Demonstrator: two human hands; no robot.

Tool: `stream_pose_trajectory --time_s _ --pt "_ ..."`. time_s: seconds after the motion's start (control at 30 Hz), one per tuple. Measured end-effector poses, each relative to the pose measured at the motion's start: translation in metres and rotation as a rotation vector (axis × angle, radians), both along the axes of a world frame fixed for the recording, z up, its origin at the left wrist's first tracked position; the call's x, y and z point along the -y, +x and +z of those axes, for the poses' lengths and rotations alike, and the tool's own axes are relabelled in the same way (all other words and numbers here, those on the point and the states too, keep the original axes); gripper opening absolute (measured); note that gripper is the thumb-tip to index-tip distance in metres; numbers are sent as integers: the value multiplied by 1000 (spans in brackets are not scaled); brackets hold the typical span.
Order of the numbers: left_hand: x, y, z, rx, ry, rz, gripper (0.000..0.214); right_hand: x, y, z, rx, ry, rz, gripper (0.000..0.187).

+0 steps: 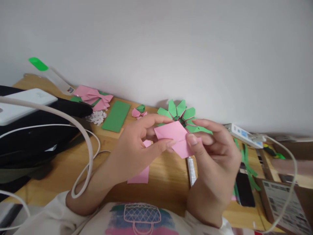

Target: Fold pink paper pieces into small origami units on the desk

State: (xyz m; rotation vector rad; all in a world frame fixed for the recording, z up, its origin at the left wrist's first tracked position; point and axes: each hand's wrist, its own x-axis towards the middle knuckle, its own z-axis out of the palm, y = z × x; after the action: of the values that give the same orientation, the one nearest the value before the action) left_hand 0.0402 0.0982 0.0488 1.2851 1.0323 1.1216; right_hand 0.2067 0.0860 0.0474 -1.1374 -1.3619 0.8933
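A folded piece of pink paper (172, 130) is held up above the table between both hands. My left hand (137, 143) pinches its left side between thumb and fingers. On the right side, my right hand (212, 156) grips the same paper, thumb in front and fingers behind. Just behind the hands lies a ring of folded green paper petals (181, 111), partly covered by them. A pink sheet (139, 176) rests below my left forearm and hand, partly hidden. Under the paper, a slim white tube (191, 171) lies beside my right hand.
On the wooden table (166, 182) are a green paper stack (116, 116), pink folded pieces (94, 96), white scraps (97, 117) and a small pink-green piece (139, 111). A power strip (244, 135), green strips (248, 163) and a dark phone (245, 189) lie right. A white cable (85, 133) loops over my left forearm.
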Motion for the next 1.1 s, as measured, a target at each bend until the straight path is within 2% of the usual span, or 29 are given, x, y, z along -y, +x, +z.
stream_pose_trajectory --time_s 0.1,0.2,0.3,0.43,0.63,0.8,0.93,1.03,1.1 --pt "-1 -1 2 11 -7 -16 25 -2 2 0 -27 -31 38 24" --pt "-2 -3 5 -67 43 -49 17 -3 4 2 -18 -68 78 22" --pt "-2 -5 6 -149 118 -52 16 -6 4 6 52 -99 134 8" --pt "-2 -9 7 -215 141 -54 14 -9 4 8 80 -133 150 15" --pt "-5 -15 6 -94 96 -55 12 -11 9 7 0 -158 175 11" --pt "-5 -19 -2 -74 173 -19 24 -9 11 5 -2 -158 224 2" --pt "-6 -18 -4 -83 164 80 24 -5 8 3 56 -7 126 28" --pt "-6 -17 -4 -120 171 139 24 0 6 3 176 154 61 27" --pt "-5 -18 -3 -180 240 174 24 2 6 3 253 235 49 27"
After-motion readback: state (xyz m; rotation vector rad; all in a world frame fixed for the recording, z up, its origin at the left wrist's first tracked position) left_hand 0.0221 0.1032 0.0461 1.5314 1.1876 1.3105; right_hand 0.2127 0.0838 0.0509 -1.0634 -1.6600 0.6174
